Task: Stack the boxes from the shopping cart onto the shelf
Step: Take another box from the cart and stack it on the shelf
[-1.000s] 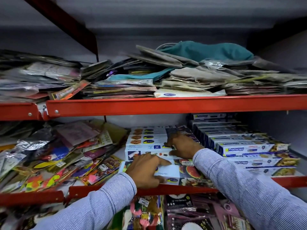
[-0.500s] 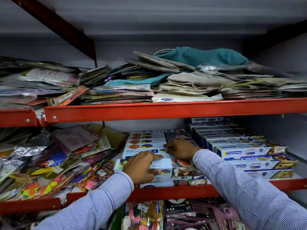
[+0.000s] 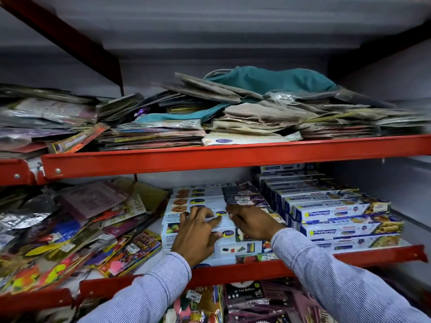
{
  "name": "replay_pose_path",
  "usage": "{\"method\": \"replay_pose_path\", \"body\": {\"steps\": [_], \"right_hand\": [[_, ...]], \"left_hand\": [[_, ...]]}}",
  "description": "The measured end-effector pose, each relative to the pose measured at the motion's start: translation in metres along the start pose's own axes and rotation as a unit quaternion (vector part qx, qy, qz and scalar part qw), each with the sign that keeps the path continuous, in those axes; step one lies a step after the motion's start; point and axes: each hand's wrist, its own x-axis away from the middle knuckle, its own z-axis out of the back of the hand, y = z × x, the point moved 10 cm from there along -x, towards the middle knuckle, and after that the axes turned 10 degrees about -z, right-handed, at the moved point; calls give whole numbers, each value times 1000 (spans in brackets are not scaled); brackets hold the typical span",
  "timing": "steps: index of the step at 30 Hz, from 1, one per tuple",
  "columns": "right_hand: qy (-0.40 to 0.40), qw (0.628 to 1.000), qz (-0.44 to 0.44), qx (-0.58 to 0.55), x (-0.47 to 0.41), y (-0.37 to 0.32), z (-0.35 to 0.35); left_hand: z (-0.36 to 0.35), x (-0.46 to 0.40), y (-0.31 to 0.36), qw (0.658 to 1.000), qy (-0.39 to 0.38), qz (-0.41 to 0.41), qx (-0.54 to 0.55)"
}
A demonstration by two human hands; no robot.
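Note:
Long white boxes with food pictures lie stacked in the middle of the lower red shelf. My left hand lies over the top front box, fingers spread on its top and thumb on its front face. My right hand touches the same box just to the right, with curled fingers on its top. Both striped sleeves reach in from below. The shopping cart is out of view.
A taller stack of blue-and-white Freshwrapp boxes stands directly right of my hands. Loose colourful packets slope down on the left. The upper red shelf rail hangs close above, loaded with flat bags and cloth. More packets hang below.
Both hands have slid further back along the white stack and closer together, pushing the top box deeper into the shelf. The view has moved nearer.

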Motion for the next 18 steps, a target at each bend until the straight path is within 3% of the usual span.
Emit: {"method": "replay_pose_path", "body": {"steps": [4, 8, 18], "right_hand": [[93, 995, 22, 31, 7, -2, 6], [129, 990, 27, 40, 11, -3, 7], [129, 988, 24, 86, 23, -5, 0]], "left_hand": [[-9, 2, -2, 1000, -3, 2, 23], [-13, 4, 1, 999, -2, -9, 34], [-19, 14, -23, 999, -20, 6, -25]]}}
